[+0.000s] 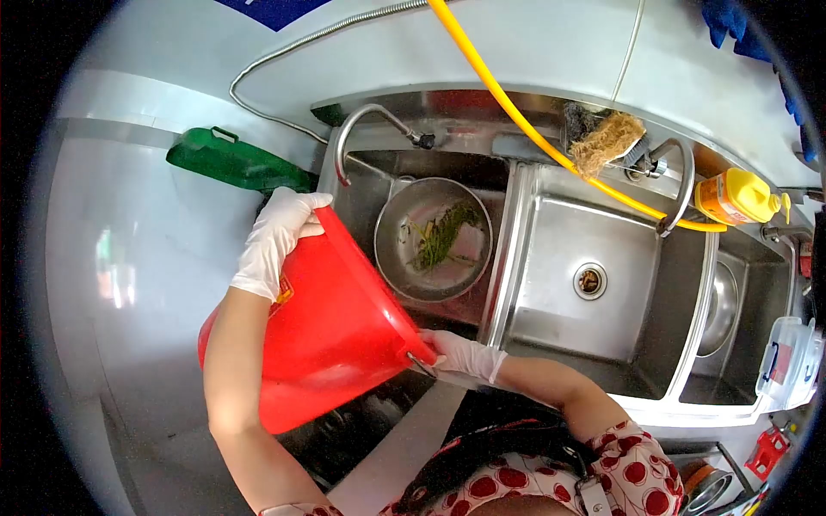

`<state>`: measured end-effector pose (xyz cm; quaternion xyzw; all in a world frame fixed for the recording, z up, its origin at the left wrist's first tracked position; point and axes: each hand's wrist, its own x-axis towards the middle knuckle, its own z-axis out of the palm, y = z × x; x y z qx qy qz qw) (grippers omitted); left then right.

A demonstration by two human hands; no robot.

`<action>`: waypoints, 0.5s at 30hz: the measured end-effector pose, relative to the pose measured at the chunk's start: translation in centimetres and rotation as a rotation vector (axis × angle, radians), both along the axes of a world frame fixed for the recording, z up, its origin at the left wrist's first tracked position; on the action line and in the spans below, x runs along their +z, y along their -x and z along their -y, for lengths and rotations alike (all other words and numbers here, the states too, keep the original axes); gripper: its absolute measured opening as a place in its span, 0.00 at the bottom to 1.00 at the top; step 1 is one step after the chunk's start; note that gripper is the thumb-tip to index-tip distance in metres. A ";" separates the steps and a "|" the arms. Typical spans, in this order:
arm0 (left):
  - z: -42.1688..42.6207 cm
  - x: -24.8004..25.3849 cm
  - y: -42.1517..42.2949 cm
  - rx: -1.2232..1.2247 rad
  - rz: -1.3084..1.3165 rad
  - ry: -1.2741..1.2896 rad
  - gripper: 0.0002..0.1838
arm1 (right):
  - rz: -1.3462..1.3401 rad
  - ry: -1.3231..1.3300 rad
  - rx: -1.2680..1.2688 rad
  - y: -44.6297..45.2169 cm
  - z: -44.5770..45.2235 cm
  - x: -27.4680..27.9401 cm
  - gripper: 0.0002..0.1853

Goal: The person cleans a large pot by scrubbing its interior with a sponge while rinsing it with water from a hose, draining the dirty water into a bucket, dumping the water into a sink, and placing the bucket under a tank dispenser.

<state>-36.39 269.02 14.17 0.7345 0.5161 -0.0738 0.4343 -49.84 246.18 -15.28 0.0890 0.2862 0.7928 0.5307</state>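
Note:
A large red plastic bucket (331, 335) is tilted on its side at the left sink, its mouth turned toward the sink. My left hand (288, 228), in a white glove, grips its far rim. My right hand (465, 354), also gloved in white, is closed on the near rim beside the metal handle's end. Inside the left sink (357, 202) sits a round metal basin (387, 228) with a bunch of leafy greens (447, 232) in it. What the bucket holds is hidden from view.
Curved faucets (370, 112) rise behind the sinks, and a yellow hose (516, 107) hangs across. To the right are a middle sink (559, 284) and a third sink. A brush (611, 142), a yellow jug (736, 196) and a clear plastic box (790, 361) stand around them. A green container (232, 162) is behind left.

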 end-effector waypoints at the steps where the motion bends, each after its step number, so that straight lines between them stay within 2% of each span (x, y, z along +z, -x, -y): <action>1: 0.3 0.2 0.2 -0.005 -0.006 -0.008 0.11 | -0.020 -0.109 0.000 1.1 -0.2 -2.7 0.17; 3: 0.9 0.6 0.9 -0.001 0.003 -0.008 0.12 | 0.024 -0.145 -0.030 1.6 0.4 -2.7 0.15; 5: 1.2 1.4 1.6 0.003 0.044 0.010 0.13 | 0.163 0.001 -0.100 -0.4 1.6 2.9 0.16; 7: 0.8 1.7 3.1 0.018 0.083 0.026 0.12 | 0.232 -0.011 -0.184 -0.7 2.2 4.7 0.17; 10: 2.5 4.4 5.8 0.024 0.125 -0.008 0.09 | 0.369 0.056 -0.266 1.0 2.2 2.5 0.19; 11: 3.3 5.8 7.1 0.008 0.160 -0.037 0.08 | 0.443 0.045 -0.274 0.2 3.5 3.9 0.20; 13: 4.7 8.1 10.1 -0.020 0.330 0.082 0.09 | 0.591 0.029 -0.287 -1.5 6.2 7.2 0.22; 14: 5.3 9.6 11.9 -0.024 0.416 0.135 0.10 | 0.691 0.171 -0.272 -2.3 7.2 10.8 0.23; 15: 7.3 11.3 13.3 -0.062 0.502 0.070 0.11 | 0.789 0.308 -0.253 -2.3 7.9 12.5 0.23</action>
